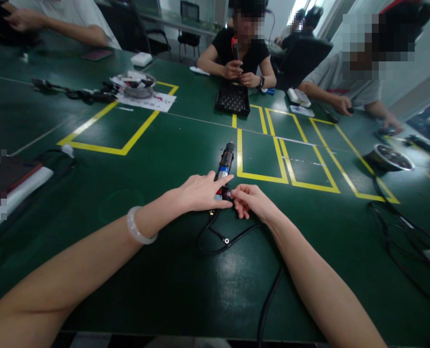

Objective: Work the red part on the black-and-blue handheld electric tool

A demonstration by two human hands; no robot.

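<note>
A slim black tool with a blue and silver band lies on the green table, its thin tip pointing away from me. My left hand rests over its near end, fingers spread to either side and pressing on it. Beside that end, my right hand pinches a small dark and red part with thumb and forefinger. A black cable with a small white ring runs from the tool's near end, loops on the table and passes under my right forearm.
Yellow tape rectangles mark the table ahead. Beyond stand a black tray and a metal bowl on paper. Another bowl and cables are at right, a dark red-edged object at left. Several people sit around.
</note>
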